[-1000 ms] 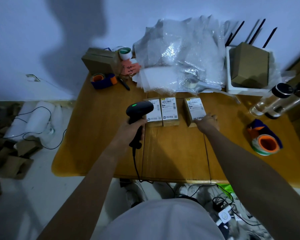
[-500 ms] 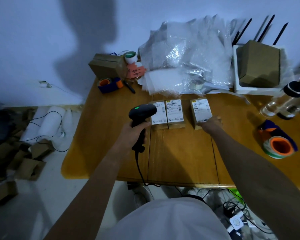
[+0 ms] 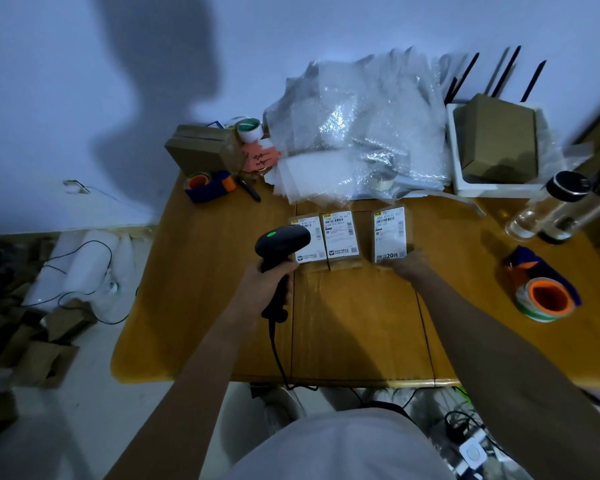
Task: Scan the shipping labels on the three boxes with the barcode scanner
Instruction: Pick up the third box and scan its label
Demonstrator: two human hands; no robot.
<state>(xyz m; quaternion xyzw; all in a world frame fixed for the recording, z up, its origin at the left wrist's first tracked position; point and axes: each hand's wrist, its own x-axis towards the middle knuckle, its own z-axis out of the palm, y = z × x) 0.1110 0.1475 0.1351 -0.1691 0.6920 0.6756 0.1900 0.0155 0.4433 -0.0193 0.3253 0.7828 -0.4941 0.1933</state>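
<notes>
Three small brown boxes with white shipping labels lie in a row on the wooden table (image 3: 354, 327): the left box (image 3: 314, 237), the middle box (image 3: 340, 237) touching it, and the right box (image 3: 390, 235) a little apart. My left hand (image 3: 267, 285) grips the handle of a black corded barcode scanner (image 3: 281, 242) with a green light on top; its head covers part of the left box's label. My right hand (image 3: 407, 266) rests against the near edge of the right box, blurred.
A heap of bubble wrap (image 3: 357, 133) lies behind the boxes. A white tray (image 3: 459, 181) with a brown box sits back right, clear bottles (image 3: 561, 206) beside it. Tape rolls (image 3: 544, 297) and a tape dispenser (image 3: 207, 183) flank the work area. Cardboard scraps litter the floor at left.
The view has shifted slightly. The scanner stays over the left box. My right hand stays at the right box's near edge, which now looks slightly straighter.
</notes>
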